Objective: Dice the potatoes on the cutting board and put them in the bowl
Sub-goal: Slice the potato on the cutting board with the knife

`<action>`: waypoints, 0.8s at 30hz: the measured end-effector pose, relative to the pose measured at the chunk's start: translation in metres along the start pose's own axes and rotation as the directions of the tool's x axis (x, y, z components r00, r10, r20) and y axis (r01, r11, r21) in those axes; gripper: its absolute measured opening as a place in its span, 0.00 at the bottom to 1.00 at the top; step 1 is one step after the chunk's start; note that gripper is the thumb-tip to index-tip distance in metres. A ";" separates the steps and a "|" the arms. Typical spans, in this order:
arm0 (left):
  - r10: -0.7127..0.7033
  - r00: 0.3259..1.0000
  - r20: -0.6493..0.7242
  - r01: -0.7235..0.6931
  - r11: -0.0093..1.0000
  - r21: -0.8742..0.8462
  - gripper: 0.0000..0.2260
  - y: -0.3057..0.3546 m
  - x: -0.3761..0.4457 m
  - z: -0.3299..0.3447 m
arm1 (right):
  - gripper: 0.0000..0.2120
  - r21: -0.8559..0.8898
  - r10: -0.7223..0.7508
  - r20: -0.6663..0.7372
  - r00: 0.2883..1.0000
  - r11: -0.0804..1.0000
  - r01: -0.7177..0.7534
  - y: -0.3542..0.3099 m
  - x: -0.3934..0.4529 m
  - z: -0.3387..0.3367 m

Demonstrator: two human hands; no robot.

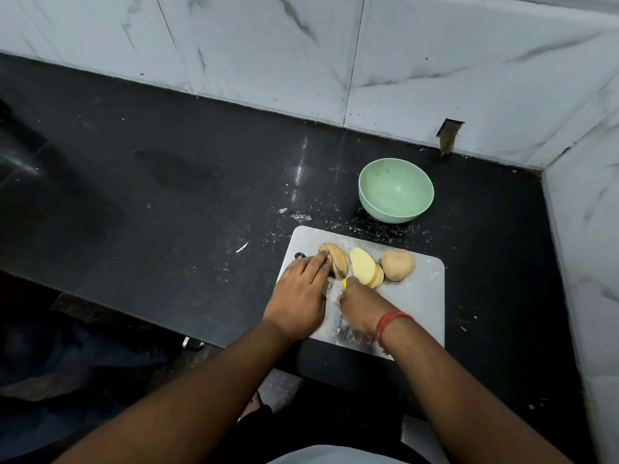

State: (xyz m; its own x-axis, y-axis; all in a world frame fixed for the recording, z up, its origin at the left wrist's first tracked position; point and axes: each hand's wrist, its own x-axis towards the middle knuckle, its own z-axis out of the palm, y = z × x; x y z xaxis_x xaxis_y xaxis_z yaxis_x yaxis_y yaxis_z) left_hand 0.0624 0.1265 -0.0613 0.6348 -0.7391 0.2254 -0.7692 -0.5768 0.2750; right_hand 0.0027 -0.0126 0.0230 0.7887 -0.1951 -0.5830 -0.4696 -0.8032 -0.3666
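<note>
His right hand (pixel 358 306) grips a mostly hidden yellow-handled knife (pixel 343 283); his flat-fingered left hand (pixel 298 293) steadies the half-sliced brown potato (pixel 335 261).

On the grey cutting board (pixel 415 296), the left hand (pixel 298 296) rests its fingers on a partly sliced potato (pixel 336 262). The right hand (pixel 360 309) grips a yellow-handled knife (pixel 343 282). Fanned slices (pixel 366 271) touch a whole potato (pixel 398 264). A green bowl (pixel 396 190) stands on the black tabletop (pixel 201 195) just beyond the board.

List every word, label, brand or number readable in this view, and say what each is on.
None. No readable text shows on the green bowl, the cutting board, the potatoes, the knife, the black counter or the tiled wall.
</note>
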 end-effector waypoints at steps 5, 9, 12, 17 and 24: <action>0.008 1.000 -0.010 -0.008 1.000 0.010 0.26 0.000 -0.001 0.003 | 0.16 0.091 0.046 0.009 0.999 0.995 -0.047 0.008 0.000 0.008; 0.021 1.000 -0.011 -0.020 1.000 0.012 0.28 -0.002 0.000 0.003 | 0.16 0.121 0.043 0.009 0.999 0.992 -0.044 0.011 0.001 0.009; 0.035 0.999 0.021 -0.035 0.999 0.005 0.29 -0.003 0.000 0.003 | 0.16 0.124 0.053 0.021 0.998 0.991 -0.055 0.012 0.001 0.008; 0.020 1.000 0.012 -0.020 1.000 -0.014 0.31 0.000 0.000 0.001 | 0.05 0.113 0.042 0.028 0.999 0.993 -0.045 0.010 -0.001 0.007; 0.019 1.000 0.006 -0.019 1.000 -0.016 0.29 0.001 0.000 -0.001 | 0.11 0.228 0.089 0.048 0.995 0.969 -0.097 0.018 -0.009 0.005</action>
State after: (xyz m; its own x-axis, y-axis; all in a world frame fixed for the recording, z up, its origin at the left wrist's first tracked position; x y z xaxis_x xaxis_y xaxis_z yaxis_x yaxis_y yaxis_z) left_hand 0.0619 0.1261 -0.0597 0.6194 -0.7522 0.2248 -0.7799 -0.5568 0.2859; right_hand -0.0149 -0.0227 0.0178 0.7240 -0.2381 -0.6474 -0.6221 -0.6311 -0.4634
